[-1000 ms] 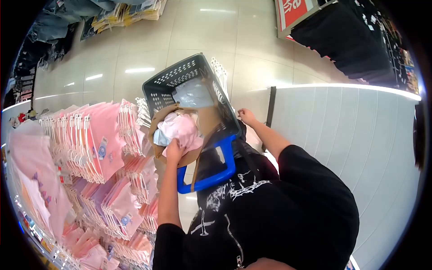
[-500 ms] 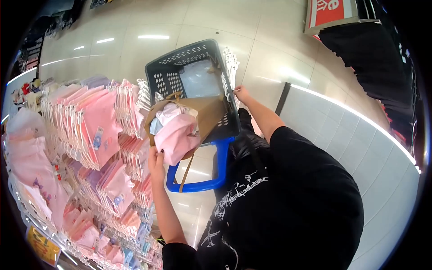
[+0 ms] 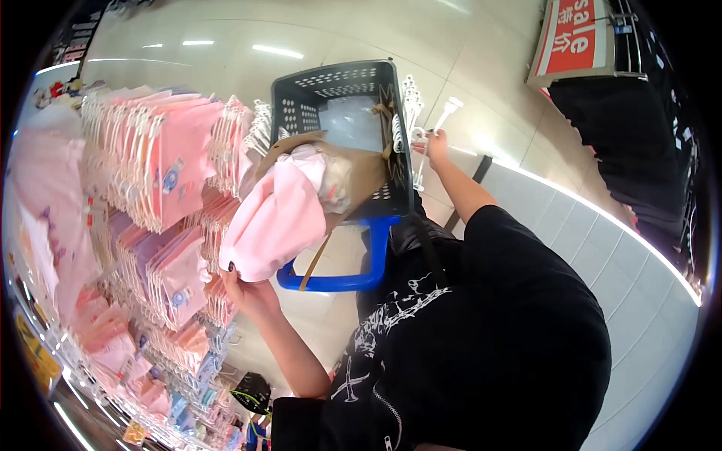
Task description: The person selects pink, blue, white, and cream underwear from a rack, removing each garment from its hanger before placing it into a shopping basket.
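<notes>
My left hand [image 3: 244, 292] pinches the lower edge of a pink garment [image 3: 282, 218], which stretches up into a brown paper bag [image 3: 368, 177]. White cloth and a clear plastic wrapping show in the bag's mouth. The bag lies tilted in a dark grey perforated shopping basket [image 3: 335, 73] with a blue handle [image 3: 338, 283]. On the basket's right side, my right hand [image 3: 436, 149] is closed around a white plastic hanger [image 3: 449, 107]. More white hangers [image 3: 408, 98] hang along that rim.
To the left stands a rack of pink children's clothes [image 3: 184, 161] on white hangers. Black garments [image 3: 617, 113] hang at the right under a red sale sign [image 3: 573, 34]. A low white tiled panel [image 3: 556, 248] is at my right. A black bag [image 3: 252, 392] shows low down.
My left hand has drawn the pink garment down and left, further out of the paper bag. My right hand has moved outward from the basket's rim, and a white hanger now shows in it.
</notes>
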`<state>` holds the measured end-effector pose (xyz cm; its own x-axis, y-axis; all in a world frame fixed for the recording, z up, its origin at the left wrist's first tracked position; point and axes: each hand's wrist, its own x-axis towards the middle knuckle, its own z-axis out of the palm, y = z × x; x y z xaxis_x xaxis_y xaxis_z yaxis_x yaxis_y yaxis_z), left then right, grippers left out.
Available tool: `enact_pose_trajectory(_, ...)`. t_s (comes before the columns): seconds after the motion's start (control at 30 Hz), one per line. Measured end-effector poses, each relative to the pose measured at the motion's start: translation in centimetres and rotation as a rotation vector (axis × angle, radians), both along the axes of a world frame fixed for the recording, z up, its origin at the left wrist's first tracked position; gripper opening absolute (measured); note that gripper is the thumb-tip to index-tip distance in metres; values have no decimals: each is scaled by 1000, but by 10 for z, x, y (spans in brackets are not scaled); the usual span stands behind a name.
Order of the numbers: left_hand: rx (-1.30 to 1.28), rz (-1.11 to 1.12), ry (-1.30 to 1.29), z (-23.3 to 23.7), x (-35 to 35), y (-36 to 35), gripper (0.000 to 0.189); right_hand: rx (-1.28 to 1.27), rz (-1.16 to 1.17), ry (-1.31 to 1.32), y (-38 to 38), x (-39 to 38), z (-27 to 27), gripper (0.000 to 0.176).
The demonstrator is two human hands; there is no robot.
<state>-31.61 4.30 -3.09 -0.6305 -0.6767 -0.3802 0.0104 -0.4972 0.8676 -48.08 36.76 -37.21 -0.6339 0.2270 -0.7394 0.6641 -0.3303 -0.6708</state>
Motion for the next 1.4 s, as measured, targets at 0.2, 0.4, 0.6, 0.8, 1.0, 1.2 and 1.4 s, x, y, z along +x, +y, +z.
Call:
enact_pose_trajectory(0.2, 221, -41, 254, 26, 31, 1, 44, -12, 24, 378, 0, -8, 115, 7)
enact_pose_trajectory(0.4, -8, -145, 335, 66, 31, 26, 35, -354, 516, 792, -67, 41, 330, 6)
enact_pose_trajectory(0.6, -198, -41, 373, 87, 45, 68, 33, 67, 1024, 1137, -136, 128, 436, 44)
enact_pose_trajectory(0.8, -764, -116, 220, 84, 82, 60, 28, 161, 1080, 1187, -140, 136, 439, 18)
enact_pose_trajectory(1.0, -1227, 15, 161, 90, 96, 37, 36, -486, 1452, 958, -131, 123, 442, 19)
enact_pose_trajectory(1.2, -1290, -611, 172, 72, 114, 0, 21, -499, 1581, 790, -120, 118, 451, 21)
enact_pose_trajectory(1.4, -595, -704, 232, 64, 130, -6, 34, -581, 1489, 811, -106, 106, 447, 16)
